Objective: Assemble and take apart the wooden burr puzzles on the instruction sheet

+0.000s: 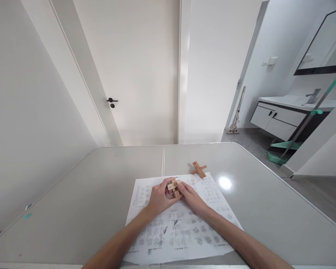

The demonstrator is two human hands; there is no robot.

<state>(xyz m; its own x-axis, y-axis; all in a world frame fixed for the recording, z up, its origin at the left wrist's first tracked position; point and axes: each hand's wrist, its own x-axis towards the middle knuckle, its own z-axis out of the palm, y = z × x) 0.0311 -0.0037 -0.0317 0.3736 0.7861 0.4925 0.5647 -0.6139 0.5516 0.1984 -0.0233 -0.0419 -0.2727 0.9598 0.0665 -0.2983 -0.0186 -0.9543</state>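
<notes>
Currently, your left hand (159, 198) and right hand (190, 197) are clamped on a small light-brown wooden block puzzle (174, 187), fingers closed around its sides. You hold it above the white printed paper sheet (177, 239), near its far edge. Beyond it, slightly right, a reddish-brown wooden cross-shaped piece (198, 169) lies at the sheet's far edge on the grey smooth-topped table (100, 201).
</notes>
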